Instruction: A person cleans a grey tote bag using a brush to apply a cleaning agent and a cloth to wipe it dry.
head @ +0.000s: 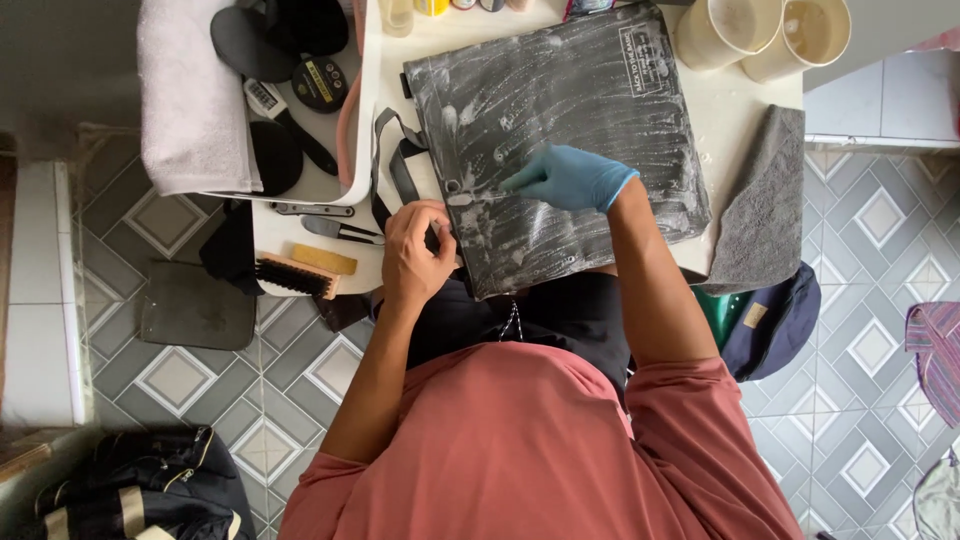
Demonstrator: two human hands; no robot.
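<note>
Right hand [572, 178], in a blue glove, was closed around a small brush [470, 198], fingers pinched narrow on the handle. The brush lay roughly level across the picture, its head pointing toward the person's left and resting on the soapy face of the dark grey bag [560, 140]. Judged: the low, flat grip put the bristles square on the fabric near the strap corner.

Left hand [415, 255], bare, was curled over the near left corner of the bag, fingers bent and pressing down where the black strap [395, 160] joins. Judged: this pinned the bag so it would not slide under the brush. Whether it gripped the strap or only the bag edge, could not tell.

The bag lay flat on the white table [735, 95], covering most of it. Its long axis ran from the near edge, at the person's body, away toward the far side, tilted slightly clockwise; the printed patch sat at the far right corner. White lather streaks ran over the whole face.

Outward: a grey cloth [770, 200] hung off the right edge of the table. Two cream cups [760, 30] stood at the far right. To the left, a tray with a white towel [190, 100], and a wooden brush [295, 275] near the table's edge.
</note>
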